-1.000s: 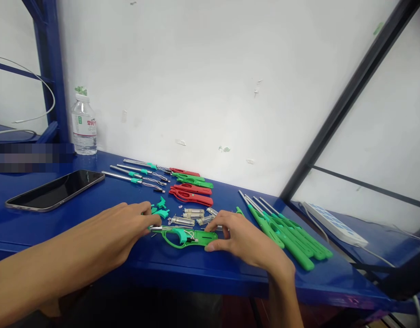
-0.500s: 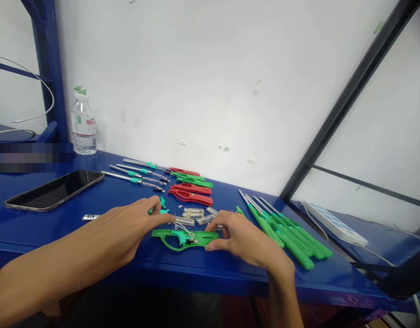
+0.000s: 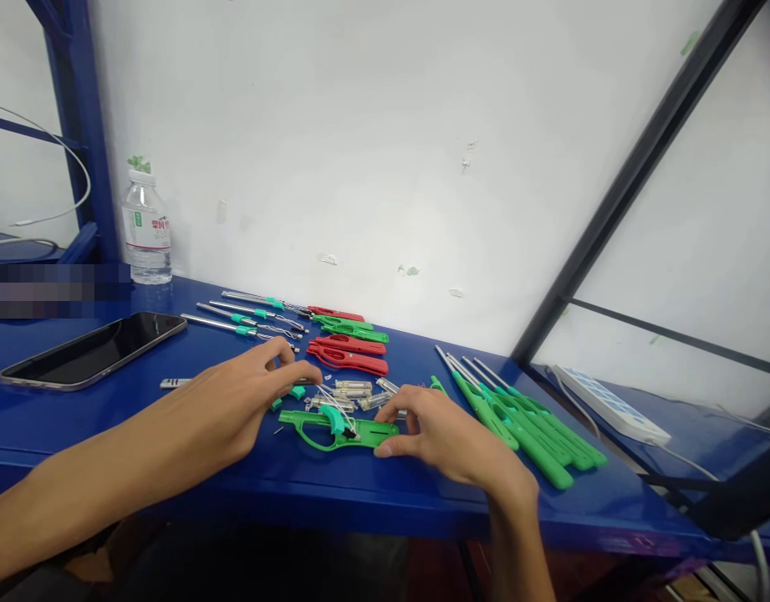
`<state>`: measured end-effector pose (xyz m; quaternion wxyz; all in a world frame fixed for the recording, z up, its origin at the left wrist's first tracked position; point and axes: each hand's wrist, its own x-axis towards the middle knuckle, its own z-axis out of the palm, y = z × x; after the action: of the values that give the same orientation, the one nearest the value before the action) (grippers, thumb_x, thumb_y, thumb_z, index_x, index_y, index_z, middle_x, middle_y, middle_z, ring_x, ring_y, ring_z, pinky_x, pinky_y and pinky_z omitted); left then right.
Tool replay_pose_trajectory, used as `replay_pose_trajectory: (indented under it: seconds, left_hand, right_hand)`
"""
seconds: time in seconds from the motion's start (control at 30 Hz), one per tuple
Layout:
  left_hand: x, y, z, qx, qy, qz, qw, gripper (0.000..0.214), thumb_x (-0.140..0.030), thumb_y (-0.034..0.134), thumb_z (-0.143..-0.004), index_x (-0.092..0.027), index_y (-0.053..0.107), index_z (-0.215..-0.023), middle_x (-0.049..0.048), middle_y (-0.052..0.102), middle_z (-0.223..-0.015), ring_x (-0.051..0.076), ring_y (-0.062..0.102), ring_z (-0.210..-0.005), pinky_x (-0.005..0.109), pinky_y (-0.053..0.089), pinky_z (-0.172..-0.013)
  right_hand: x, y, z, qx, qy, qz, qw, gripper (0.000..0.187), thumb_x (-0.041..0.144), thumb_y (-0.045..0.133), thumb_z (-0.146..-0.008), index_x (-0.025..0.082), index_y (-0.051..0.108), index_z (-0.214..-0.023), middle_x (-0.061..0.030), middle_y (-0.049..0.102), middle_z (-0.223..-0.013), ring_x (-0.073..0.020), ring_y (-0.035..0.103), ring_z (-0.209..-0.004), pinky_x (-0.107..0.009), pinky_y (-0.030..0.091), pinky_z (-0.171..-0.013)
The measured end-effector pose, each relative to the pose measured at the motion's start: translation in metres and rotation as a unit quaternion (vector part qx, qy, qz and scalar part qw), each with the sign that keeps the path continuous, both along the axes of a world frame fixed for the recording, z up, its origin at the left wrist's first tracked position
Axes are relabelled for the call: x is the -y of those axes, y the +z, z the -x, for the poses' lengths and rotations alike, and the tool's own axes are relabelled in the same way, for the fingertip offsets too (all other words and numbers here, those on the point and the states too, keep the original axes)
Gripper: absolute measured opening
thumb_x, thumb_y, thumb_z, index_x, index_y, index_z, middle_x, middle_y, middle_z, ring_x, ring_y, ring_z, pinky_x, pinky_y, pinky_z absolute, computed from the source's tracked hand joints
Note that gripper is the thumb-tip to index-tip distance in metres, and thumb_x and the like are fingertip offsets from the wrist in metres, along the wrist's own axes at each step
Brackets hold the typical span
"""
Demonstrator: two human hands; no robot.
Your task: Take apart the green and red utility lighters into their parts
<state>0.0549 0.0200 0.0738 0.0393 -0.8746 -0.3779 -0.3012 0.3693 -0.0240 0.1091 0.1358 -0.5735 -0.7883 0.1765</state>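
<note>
A green half-shell of a lighter handle (image 3: pixel 369 433) lies near the desk's front edge, its inside facing up. The thumb and fingers of my right hand (image 3: pixel 431 426) close on its right end. My left hand (image 3: pixel 259 389) is closed on a metal lighter tube (image 3: pixel 173 384), whose silver tip sticks out on the left; the fingers hide its middle. White wires (image 3: pixel 336 400) run from these fingers down to a small black part (image 3: pixel 350 433) at the shell. A teal trigger (image 3: pixel 332 420) sits in the shell by the loop. Clear fuel tanks (image 3: pixel 353 386) lie just behind.
Metal tubes with wires (image 3: pixel 237 318) and red handle shells (image 3: pixel 350 359) lie toward the wall. Several green lighters (image 3: pixel 535 435) rest on the right. A phone (image 3: pixel 96 351) and water bottle (image 3: pixel 147 230) are on the left. A power strip (image 3: pixel 610 405) is beyond the right-hand post.
My left hand has risen slightly, lifting the tube and drawing the wires upward. The teal trigger now sits more tilted in the shell. My right hand keeps its hold.
</note>
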Motion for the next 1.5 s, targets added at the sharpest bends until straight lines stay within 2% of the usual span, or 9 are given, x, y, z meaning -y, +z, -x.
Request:
replay_pose_trajectory:
  seconds: [0.1, 0.23, 0.43, 0.6, 0.9, 1.03, 1.2, 1.33, 1.5]
  left_hand:
    - [-0.008, 0.004, 0.003, 0.002, -0.012, 0.040, 0.999, 0.047, -0.022, 0.033, -0.108, -0.038, 0.064, -0.140, 0.0045, 0.062, -0.127, 0.018, 0.067, -0.086, 0.031, 0.053, -0.077]
    - [-0.016, 0.012, 0.004, 0.052, -0.001, 0.058, 0.997, 0.040, -0.039, 0.033, -0.114, -0.032, 0.066, -0.135, 0.0054, 0.064, -0.124, 0.022, 0.068, -0.096, 0.036, 0.052, -0.085]
    - [-0.016, 0.022, 0.000, 0.107, 0.014, 0.090, 0.990, 0.034, -0.037, 0.039, -0.113, -0.027, 0.064, -0.134, 0.0065, 0.068, -0.131, 0.026, 0.063, -0.120, 0.045, 0.048, -0.104]
    - [-0.025, 0.020, 0.004, 0.142, 0.024, 0.065, 0.987, 0.032, -0.039, 0.044, -0.111, -0.028, 0.066, -0.131, 0.0052, 0.071, -0.129, 0.026, 0.066, -0.117, 0.042, 0.048, -0.101]
    - [-0.045, 0.018, 0.018, 0.073, 0.073, 0.034, 0.994, 0.039, -0.037, 0.037, -0.112, -0.027, 0.069, -0.131, 0.0075, 0.068, -0.121, 0.023, 0.064, -0.094, 0.037, 0.048, -0.087]
    - [-0.048, 0.015, 0.018, 0.073, 0.067, 0.029, 0.995, 0.038, -0.037, 0.039, -0.111, -0.028, 0.070, -0.132, 0.0072, 0.068, -0.123, 0.023, 0.065, -0.097, 0.037, 0.047, -0.088]
    - [-0.045, 0.013, 0.015, 0.079, 0.042, 0.024, 0.996, 0.036, -0.034, 0.042, -0.110, -0.029, 0.071, -0.131, 0.0052, 0.068, -0.120, 0.022, 0.066, -0.091, 0.036, 0.048, -0.086]
    - [-0.043, 0.012, 0.015, 0.080, 0.038, 0.012, 0.996, 0.036, -0.035, 0.042, -0.110, -0.030, 0.071, -0.131, 0.0051, 0.069, -0.119, 0.023, 0.066, -0.092, 0.037, 0.049, -0.085]
    - [-0.039, 0.015, 0.015, 0.080, 0.051, 0.006, 0.995, 0.037, -0.039, 0.042, -0.110, -0.033, 0.071, -0.132, 0.0044, 0.069, -0.122, 0.021, 0.065, -0.082, 0.037, 0.049, -0.078]
  right_hand:
    - [0.000, 0.002, 0.001, 0.003, -0.006, 0.007, 1.000, 0.030, 0.037, 0.093, -0.091, 0.024, 0.081, -0.115, -0.0004, 0.073, -0.101, -0.0221, 0.065, -0.092, -0.033, 0.045, -0.080]
    - [0.001, 0.003, 0.000, 0.005, -0.009, 0.015, 1.000, 0.032, 0.038, 0.093, -0.090, 0.023, 0.081, -0.116, -0.0008, 0.072, -0.100, -0.0226, 0.064, -0.094, -0.033, 0.044, -0.081]
    - [0.000, 0.002, -0.001, -0.003, -0.008, 0.022, 1.000, 0.033, 0.040, 0.092, -0.091, 0.023, 0.080, -0.116, -0.0011, 0.071, -0.101, -0.0225, 0.063, -0.094, -0.033, 0.044, -0.081]
    - [0.000, 0.001, -0.001, -0.004, 0.005, 0.012, 1.000, 0.031, 0.037, 0.093, -0.091, 0.023, 0.079, -0.115, -0.0001, 0.071, -0.100, -0.0219, 0.063, -0.094, -0.032, 0.044, -0.083]
    - [0.000, 0.002, -0.001, -0.006, 0.005, 0.019, 1.000, 0.030, 0.033, 0.093, -0.091, 0.025, 0.074, -0.113, 0.0030, 0.068, -0.092, -0.0194, 0.061, -0.086, -0.031, 0.042, -0.080]
    - [-0.001, 0.000, -0.003, -0.009, 0.008, 0.018, 1.000, 0.033, 0.034, 0.095, -0.088, 0.025, 0.072, -0.109, 0.0036, 0.067, -0.093, -0.0190, 0.060, -0.088, -0.029, 0.041, -0.077]
    - [-0.002, -0.001, -0.003, -0.016, 0.051, 0.001, 0.999, 0.022, 0.034, 0.091, -0.092, 0.025, 0.071, -0.098, 0.0057, 0.067, -0.088, -0.0173, 0.059, -0.084, -0.028, 0.038, -0.071]
    - [0.000, 0.004, -0.007, -0.035, 0.070, -0.041, 0.996, 0.013, 0.026, 0.085, -0.096, 0.025, 0.073, -0.094, 0.0052, 0.072, -0.090, -0.0162, 0.060, -0.082, -0.028, 0.040, -0.073]
    - [0.005, 0.012, -0.032, -0.072, 0.011, -0.119, 0.990, 0.008, 0.023, 0.077, -0.099, 0.025, 0.075, -0.092, 0.0024, 0.073, -0.088, -0.0175, 0.062, -0.080, -0.029, 0.043, -0.071]
